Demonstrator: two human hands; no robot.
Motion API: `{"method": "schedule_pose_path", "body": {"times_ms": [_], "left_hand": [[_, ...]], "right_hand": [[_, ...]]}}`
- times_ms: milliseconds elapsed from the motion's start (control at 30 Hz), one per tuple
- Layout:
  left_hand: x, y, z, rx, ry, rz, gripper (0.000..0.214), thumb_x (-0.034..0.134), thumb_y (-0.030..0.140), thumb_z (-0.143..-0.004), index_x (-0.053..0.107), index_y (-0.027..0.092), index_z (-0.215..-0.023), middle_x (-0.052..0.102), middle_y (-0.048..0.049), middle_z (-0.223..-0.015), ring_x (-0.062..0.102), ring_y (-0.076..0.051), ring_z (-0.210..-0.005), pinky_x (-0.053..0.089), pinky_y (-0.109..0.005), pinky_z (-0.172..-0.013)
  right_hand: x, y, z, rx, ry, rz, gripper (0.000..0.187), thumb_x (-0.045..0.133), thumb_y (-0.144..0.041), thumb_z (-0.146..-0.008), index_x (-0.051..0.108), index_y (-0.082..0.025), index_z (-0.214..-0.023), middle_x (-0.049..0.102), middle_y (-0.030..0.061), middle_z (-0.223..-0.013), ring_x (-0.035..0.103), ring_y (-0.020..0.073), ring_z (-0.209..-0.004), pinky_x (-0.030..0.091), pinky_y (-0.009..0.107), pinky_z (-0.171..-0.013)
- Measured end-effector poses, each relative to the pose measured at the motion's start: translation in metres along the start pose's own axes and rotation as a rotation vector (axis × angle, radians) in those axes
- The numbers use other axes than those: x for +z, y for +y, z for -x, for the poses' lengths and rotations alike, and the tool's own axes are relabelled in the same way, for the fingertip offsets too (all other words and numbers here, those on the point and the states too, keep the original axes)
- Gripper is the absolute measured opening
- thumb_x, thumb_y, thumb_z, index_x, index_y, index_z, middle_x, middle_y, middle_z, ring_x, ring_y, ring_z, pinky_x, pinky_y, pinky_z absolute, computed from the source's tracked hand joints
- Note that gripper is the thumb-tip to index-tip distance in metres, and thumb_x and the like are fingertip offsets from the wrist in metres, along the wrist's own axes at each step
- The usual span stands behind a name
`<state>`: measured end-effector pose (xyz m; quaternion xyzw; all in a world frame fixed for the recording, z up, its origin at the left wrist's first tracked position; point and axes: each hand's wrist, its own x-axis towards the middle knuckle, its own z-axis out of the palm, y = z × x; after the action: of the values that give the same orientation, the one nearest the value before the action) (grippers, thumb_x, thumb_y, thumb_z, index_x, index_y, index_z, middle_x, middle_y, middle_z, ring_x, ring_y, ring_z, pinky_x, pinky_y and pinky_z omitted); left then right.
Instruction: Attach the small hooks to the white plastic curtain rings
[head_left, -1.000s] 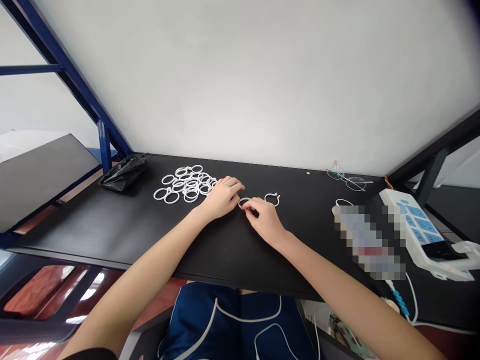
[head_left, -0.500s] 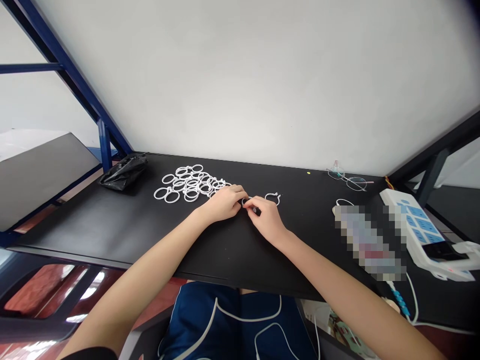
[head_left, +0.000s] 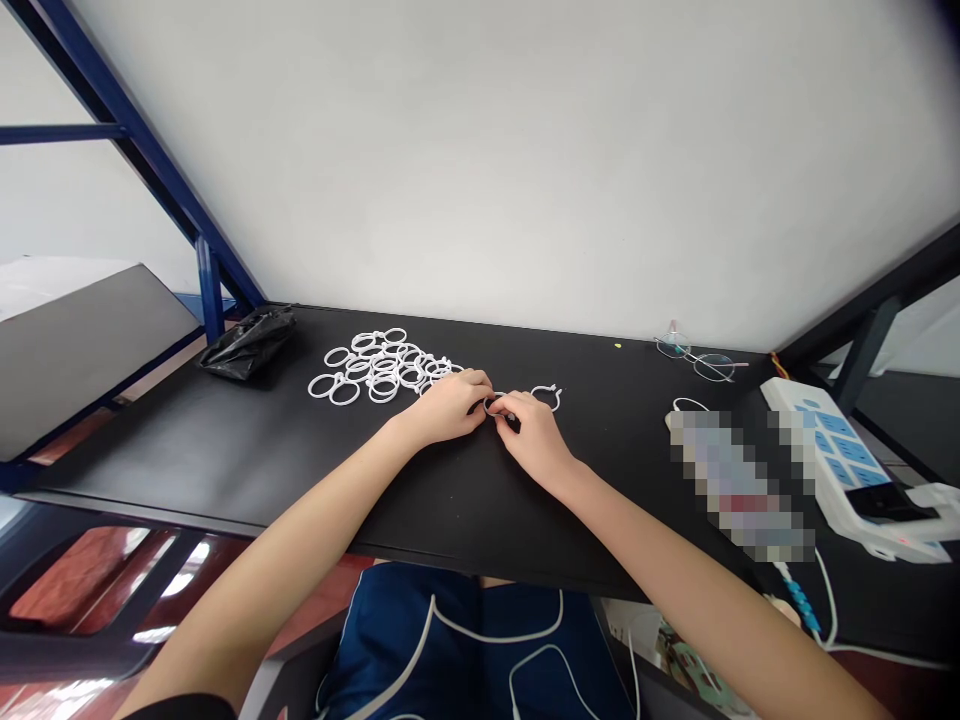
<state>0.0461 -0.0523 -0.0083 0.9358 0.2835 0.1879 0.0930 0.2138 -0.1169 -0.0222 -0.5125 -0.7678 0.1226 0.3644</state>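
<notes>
Between my two hands is a white plastic ring (head_left: pixel 489 406), partly covered by my fingers, low over the black table. My left hand (head_left: pixel 454 405) is closed, its fingertips pinching the ring's left side. From the right, my right hand (head_left: pixel 529 425) pinches the same ring with thumb and index finger. Just beyond my right hand lies another white ring, opened (head_left: pixel 555 398), with its two ends apart. To the left of my left hand is a loose pile of white rings (head_left: pixel 384 367), several of them overlapping.
A crumpled black plastic bag (head_left: pixel 251 343) lies at the table's (head_left: pixel 315 470) far left. Eyeglasses (head_left: pixel 694 357) rest near the wall at the back right. A pixelated phone-like object (head_left: pixel 739 490) with a cable and a white power strip (head_left: pixel 840 450) with blue sockets occupy the right side.
My hands stay nearly in place. The ring between them shows more now, its curve visible beside my right fingertips. The pile and the opened ring have not moved.
</notes>
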Motion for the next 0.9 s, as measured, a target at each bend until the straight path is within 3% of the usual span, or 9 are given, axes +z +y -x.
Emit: {"method": "schedule_pose_path", "body": {"times_ms": [233,633,900], "left_hand": [[0.0003,-0.0008,0.0007,0.016,0.008,0.007,0.022,0.048,0.009,-0.083,0.067,0.016,-0.091,0.065,-0.0077,-0.100,0.063,-0.020,-0.090,0.052,-0.032,-0.080],[-0.0036,0.0022,0.0014,0.033,0.060,0.004,0.017,0.053,0.019,-0.088,0.061,0.017,-0.103,0.062,-0.0073,-0.101,0.060,-0.021,-0.094,0.051,-0.032,-0.080],[-0.0022,0.0036,0.0022,0.023,0.093,-0.002,0.033,0.058,0.022,-0.087,0.053,0.018,-0.119,0.063,-0.0090,-0.110,0.060,-0.022,-0.099,0.051,-0.034,-0.083]], "right_hand": [[0.0011,-0.0010,0.0001,0.053,0.064,-0.162,0.023,0.050,-0.003,-0.079,0.066,-0.019,-0.082,0.068,0.0037,-0.084,0.062,0.0173,-0.072,0.054,0.034,-0.071],[-0.0003,-0.0004,-0.0045,0.195,0.195,-0.565,0.014,0.054,-0.022,-0.086,0.068,-0.020,-0.083,0.071,0.0053,-0.092,0.069,0.0207,-0.090,0.059,0.038,-0.083],[0.0007,0.0036,-0.0079,0.407,0.207,-0.836,0.015,0.065,-0.033,-0.080,0.067,-0.019,-0.076,0.071,0.0044,-0.088,0.070,0.0215,-0.090,0.061,0.041,-0.083]]}}
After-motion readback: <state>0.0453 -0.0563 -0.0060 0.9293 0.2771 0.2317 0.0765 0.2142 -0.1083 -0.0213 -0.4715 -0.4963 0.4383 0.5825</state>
